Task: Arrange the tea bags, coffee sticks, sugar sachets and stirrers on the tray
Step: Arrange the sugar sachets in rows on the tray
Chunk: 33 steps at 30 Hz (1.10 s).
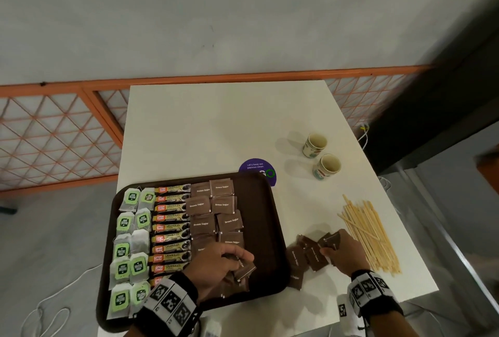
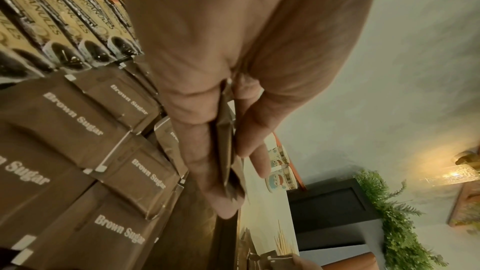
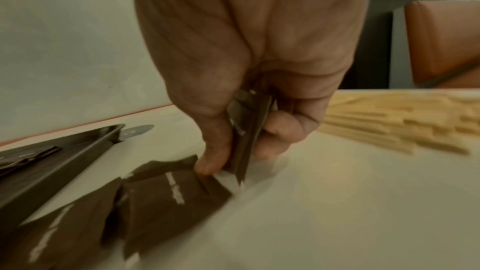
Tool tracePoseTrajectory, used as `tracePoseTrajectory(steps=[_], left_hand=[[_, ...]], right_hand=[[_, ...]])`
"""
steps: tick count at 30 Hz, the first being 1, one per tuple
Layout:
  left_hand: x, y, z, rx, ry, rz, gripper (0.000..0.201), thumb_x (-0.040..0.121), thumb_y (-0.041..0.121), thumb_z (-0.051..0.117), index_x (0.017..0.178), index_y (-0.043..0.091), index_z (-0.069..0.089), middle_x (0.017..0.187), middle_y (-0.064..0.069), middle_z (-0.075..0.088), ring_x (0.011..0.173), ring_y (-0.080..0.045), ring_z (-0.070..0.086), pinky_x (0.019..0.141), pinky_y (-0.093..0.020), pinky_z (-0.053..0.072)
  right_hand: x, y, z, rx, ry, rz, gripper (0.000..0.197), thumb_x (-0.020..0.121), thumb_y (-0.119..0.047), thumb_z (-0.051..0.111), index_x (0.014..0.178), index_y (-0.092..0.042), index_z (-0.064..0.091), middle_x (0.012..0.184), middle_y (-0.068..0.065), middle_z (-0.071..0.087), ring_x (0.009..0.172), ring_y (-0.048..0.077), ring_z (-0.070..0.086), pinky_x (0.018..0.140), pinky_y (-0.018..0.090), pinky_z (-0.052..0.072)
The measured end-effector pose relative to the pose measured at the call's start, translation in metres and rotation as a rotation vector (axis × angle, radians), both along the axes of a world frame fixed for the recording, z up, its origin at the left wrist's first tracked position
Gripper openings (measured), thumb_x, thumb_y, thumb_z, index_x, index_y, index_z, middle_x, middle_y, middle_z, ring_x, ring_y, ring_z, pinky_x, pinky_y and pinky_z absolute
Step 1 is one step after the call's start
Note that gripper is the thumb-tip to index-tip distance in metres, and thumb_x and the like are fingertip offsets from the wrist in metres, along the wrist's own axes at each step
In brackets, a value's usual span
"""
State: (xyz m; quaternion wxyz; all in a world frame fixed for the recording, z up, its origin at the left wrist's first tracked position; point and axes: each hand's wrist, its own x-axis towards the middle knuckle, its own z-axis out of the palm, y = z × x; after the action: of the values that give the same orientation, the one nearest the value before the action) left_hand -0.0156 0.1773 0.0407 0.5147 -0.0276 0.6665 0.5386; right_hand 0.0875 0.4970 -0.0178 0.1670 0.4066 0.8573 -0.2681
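From the head view, the dark brown tray (image 1: pixel 272 231) sits on the white counter (image 1: pixel 216 126), with green tea bags (image 1: pixel 131 239) along its left side, coffee sticks (image 1: pixel 171 228) just right of them, and brown sugar sachets (image 1: pixel 216 209) further right. The left hand (image 1: pixel 216 263) hovers over the tray's near part, pinching a few sachets. Right of the tray, loose sugar sachets (image 1: pixel 305 255) lie on the counter, where the right hand (image 1: pixel 343 253) grips some more. Wooden stirrers (image 1: pixel 370 236) lie further right; two paper cups (image 1: pixel 321 155) stand beyond the tray.

At the left wrist, the grip of the left hand (image 2: pixel 207 69) is pressed on a thin stack of sachets (image 2: pixel 226 147) above the tray's rows.

At the right wrist, the right hand (image 3: pixel 246 59) pinches blurred held sachets (image 3: pixel 246 130) just right of the tray.
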Motion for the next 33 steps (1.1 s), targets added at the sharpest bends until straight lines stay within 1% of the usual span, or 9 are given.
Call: tracePoseTrajectory(steps=[4,7,11,15,18,23,25,29,33], left_hand=[[-0.001,-0.009,-0.002,0.046,-0.121,0.059,0.033,0.095,-0.007,0.044,0.100,0.003,0.075,0.108,-0.025,0.070,0.090,-0.034,0.071,0.080,-0.044,0.060],[0.000,-0.013,0.001,0.137,-0.252,0.158,0.030,0.101,0.011,0.043,0.110,0.002,0.070,0.109,-0.025,0.068,0.100,-0.037,0.067,0.089,-0.054,0.056],[0.003,-0.029,-0.002,0.233,-0.350,0.228,0.048,0.098,0.047,0.047,0.115,0.007,0.069,0.115,-0.021,0.069,0.110,-0.039,0.065,0.087,-0.050,0.057],[0.002,-0.046,-0.009,0.158,-0.224,0.322,0.023,0.094,0.020,0.060,0.110,0.006,0.070,0.105,-0.016,0.074,0.092,-0.031,0.073,0.078,-0.044,0.058],[-0.002,-0.051,-0.013,0.161,-0.119,0.441,0.017,0.093,0.014,0.061,0.099,0.002,0.072,0.102,-0.023,0.072,0.085,-0.030,0.070,0.075,-0.045,0.058],[-0.008,-0.057,-0.012,0.221,-0.130,0.579,0.017,0.094,0.011,0.059,0.103,-0.001,0.070,0.106,-0.025,0.070,0.091,-0.034,0.070,0.066,-0.041,0.060],[-0.007,-0.060,-0.011,0.247,-0.120,0.558,0.018,0.093,0.012,0.062,0.103,0.000,0.070,0.104,-0.023,0.072,0.091,-0.034,0.071,0.068,-0.041,0.060],[-0.002,-0.062,-0.013,0.176,0.021,0.408,0.017,0.086,0.015,0.072,0.101,0.006,0.071,0.101,-0.016,0.074,0.094,-0.034,0.071,0.078,-0.050,0.060],[-0.003,-0.062,-0.018,0.171,0.035,0.557,0.018,0.085,0.011,0.071,0.100,0.001,0.069,0.103,-0.023,0.071,0.097,-0.041,0.069,0.084,-0.059,0.056]], right_hand=[[-0.016,-0.047,0.059,-0.273,0.213,0.167,0.026,0.076,-0.016,0.078,0.088,-0.012,0.056,0.080,0.001,0.073,0.062,0.016,0.064,0.061,0.035,0.054],[-0.039,-0.114,0.094,-0.634,0.140,0.442,0.032,0.075,-0.019,0.081,0.100,-0.020,0.061,0.096,-0.002,0.073,0.075,0.012,0.071,0.065,0.026,0.057],[-0.064,-0.172,0.091,-0.645,0.043,0.663,0.055,0.068,-0.022,0.084,0.114,-0.033,0.056,0.109,-0.009,0.066,0.096,0.012,0.067,0.077,0.026,0.060],[-0.080,-0.190,0.085,-0.618,0.027,0.618,0.065,0.061,-0.023,0.089,0.111,-0.026,0.048,0.111,-0.004,0.059,0.097,0.016,0.064,0.078,0.038,0.061],[-0.088,-0.190,0.083,-0.576,0.096,0.500,0.066,0.059,-0.029,0.092,0.109,-0.027,0.049,0.105,-0.006,0.063,0.090,0.012,0.066,0.070,0.025,0.060],[-0.088,-0.184,0.085,-0.592,0.261,0.284,0.029,0.071,-0.023,0.086,0.092,-0.018,0.065,0.085,-0.002,0.072,0.066,0.006,0.070,0.057,0.019,0.055],[-0.087,-0.186,0.087,-0.638,0.194,0.345,0.026,0.072,-0.019,0.086,0.090,-0.013,0.068,0.080,0.002,0.072,0.054,0.005,0.066,0.051,0.015,0.049],[-0.087,-0.195,0.077,-0.577,0.096,0.455,0.042,0.061,-0.023,0.091,0.091,-0.009,0.065,0.084,0.007,0.073,0.059,0.013,0.069,0.052,0.019,0.053],[-0.087,-0.192,0.069,-0.648,0.174,0.345,0.024,0.076,-0.020,0.082,0.095,-0.012,0.070,0.082,0.003,0.074,0.066,0.011,0.070,0.060,0.019,0.054]])
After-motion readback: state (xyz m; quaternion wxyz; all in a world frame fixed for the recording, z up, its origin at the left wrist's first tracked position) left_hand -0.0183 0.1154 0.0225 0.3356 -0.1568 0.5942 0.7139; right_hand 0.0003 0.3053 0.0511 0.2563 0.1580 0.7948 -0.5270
